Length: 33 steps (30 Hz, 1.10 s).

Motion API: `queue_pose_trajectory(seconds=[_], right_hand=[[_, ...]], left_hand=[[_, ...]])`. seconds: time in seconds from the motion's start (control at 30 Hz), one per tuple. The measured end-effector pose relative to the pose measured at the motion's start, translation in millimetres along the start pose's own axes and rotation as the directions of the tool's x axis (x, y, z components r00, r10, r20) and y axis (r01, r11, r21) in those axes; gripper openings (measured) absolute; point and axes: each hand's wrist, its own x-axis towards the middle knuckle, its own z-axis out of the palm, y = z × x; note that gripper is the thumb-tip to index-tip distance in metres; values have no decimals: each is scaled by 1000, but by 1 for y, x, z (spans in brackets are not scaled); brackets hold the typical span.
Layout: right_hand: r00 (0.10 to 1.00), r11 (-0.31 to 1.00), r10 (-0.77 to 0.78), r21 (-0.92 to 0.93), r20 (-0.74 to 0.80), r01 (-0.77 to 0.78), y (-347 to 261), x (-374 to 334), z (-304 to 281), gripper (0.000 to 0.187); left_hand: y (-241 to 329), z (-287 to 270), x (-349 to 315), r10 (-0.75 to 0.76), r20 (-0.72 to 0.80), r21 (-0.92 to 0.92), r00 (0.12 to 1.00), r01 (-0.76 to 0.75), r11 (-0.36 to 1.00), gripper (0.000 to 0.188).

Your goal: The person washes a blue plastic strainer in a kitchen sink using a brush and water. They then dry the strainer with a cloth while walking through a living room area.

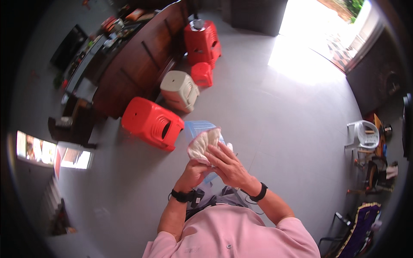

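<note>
A cream cloth piece with a pink stitched edge (200,144) is in front of my body; its fabric is bunched and fanned out, and I cannot tell what kind of article it is. My left hand (195,174) is closed on its lower edge, thumb side toward the cloth. Against its right side lies my right hand (228,165), with fingers stretched out and touching the fabric. Below the cloth, a light blue plastic basket (198,125) shows in part, the rest hidden by the cloth and my hands. Something small and white (229,146) shows just past my right fingers.
A red stool (150,120) stands left of the basket. Beyond it are a beige stool (178,88), a small red stool (201,74) and taller red stools (202,41) along a dark wooden counter (137,56). At the right is a white plastic chair (363,134).
</note>
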Motion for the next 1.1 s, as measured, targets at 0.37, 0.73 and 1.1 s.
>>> queue_pose_trajectory(seconds=[0.37,0.73,1.1], right_hand=[[993,994,110,-22,-45,-111,-42,97,38,50],[869,846,-472,-203,147,494,-107,127,180,54],[510,605,-794,340,330,720,-152,215,289,47]], left_hand=[[52,3,-44,84,1,-22,996,-84,996,72],[141,-126,-131,352,-152,-319,924,-383,867,69],[178,-241,-271,521,-422,-93,742,-607,789,84]])
